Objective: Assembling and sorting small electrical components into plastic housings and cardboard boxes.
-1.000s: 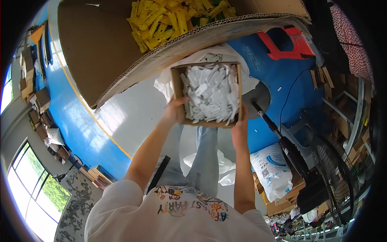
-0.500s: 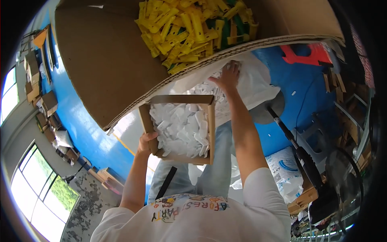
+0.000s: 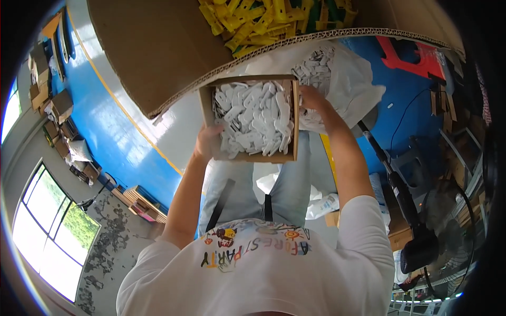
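A small cardboard box (image 3: 251, 157) full of white plastic pieces (image 3: 255, 118) is held up in front of me above my legs. My left hand (image 3: 208, 139) grips its left wall, with the thumb over the edge. At the right wall, my right hand (image 3: 312, 99) is closed against the box's side, its fingertips partly hidden. Just beyond this hand lies an opened white plastic bag (image 3: 354, 79) with more small white pieces (image 3: 318, 64) in it.
A large cardboard box (image 3: 153, 50) with yellow plastic parts (image 3: 258, 23) and some green ones stands ahead, its edge close beyond the small box. On the blue floor at right are a red plastic object (image 3: 416, 60) and a black pole (image 3: 390, 174). Cartons (image 3: 63, 105) line the left wall.
My right hand has left the white pieces in the bag and come back to the small box's right wall. The small box has moved up and to the right, with my left hand still on it.
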The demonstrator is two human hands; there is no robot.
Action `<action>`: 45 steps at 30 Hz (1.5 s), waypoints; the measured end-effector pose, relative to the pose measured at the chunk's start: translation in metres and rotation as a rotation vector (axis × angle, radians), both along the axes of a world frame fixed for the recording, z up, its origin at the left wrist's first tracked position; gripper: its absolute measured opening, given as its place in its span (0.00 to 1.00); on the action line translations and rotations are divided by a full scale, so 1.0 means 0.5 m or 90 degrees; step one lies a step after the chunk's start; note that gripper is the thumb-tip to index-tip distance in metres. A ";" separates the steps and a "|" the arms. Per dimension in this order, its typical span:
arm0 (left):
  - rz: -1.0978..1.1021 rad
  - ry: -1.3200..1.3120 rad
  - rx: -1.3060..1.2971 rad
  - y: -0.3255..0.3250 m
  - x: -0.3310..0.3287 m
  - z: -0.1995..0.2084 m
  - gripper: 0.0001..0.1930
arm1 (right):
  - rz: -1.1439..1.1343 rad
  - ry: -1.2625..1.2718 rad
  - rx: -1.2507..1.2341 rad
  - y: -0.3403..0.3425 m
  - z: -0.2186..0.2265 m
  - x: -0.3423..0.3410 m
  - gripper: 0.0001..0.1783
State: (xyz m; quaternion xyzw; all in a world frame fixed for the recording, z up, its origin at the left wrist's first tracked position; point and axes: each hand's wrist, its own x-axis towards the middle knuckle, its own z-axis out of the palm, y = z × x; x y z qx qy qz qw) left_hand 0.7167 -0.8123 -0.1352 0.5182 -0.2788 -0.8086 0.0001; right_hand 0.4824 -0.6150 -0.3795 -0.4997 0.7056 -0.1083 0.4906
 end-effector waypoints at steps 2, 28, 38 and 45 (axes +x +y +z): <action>-0.002 -0.002 0.026 0.001 0.018 -0.013 0.32 | -0.183 -0.146 -0.068 0.026 0.062 -0.036 0.25; -0.074 0.126 -0.012 0.032 -0.140 -0.051 0.35 | -0.349 0.269 -0.223 -0.100 0.595 0.085 0.32; -0.235 0.229 -0.073 0.033 -0.154 0.068 0.39 | -0.681 0.078 -0.357 0.028 0.839 0.178 0.19; -0.413 0.206 -0.061 0.167 -0.105 0.225 0.40 | -0.976 0.274 -0.391 0.358 0.799 0.395 0.13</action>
